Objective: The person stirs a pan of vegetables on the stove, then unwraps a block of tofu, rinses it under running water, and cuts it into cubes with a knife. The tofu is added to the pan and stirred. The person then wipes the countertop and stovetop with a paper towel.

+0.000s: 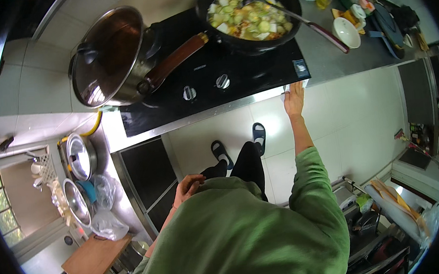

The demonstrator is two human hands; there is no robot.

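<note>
My right hand [294, 98] presses a white cloth or tissue [305, 82] against the front edge of the counter, just below the corner of the black glass cooktop [171, 109]. The fingers lie flat over it, pointing at the cooktop. My left hand [189, 187] is at my waist with curled fingers; nothing shows in it. On the cooktop's right burner sits a black wok [253, 48] of sliced green vegetable and white cubes in broth. A ladle [325, 33] rests in it, its handle over the counter. A steel pot with a glass lid [111, 60] stands at the left.
The pot's brown wooden handle [176, 61] reaches toward the wok. On the right counter are a white bowl [346, 33], bottles and a dark blue board [387, 27]. Steel basins [81, 156] and plastic bags [108, 225] lie at the left. A wooden stool or tabletop [97, 258] stands lower left.
</note>
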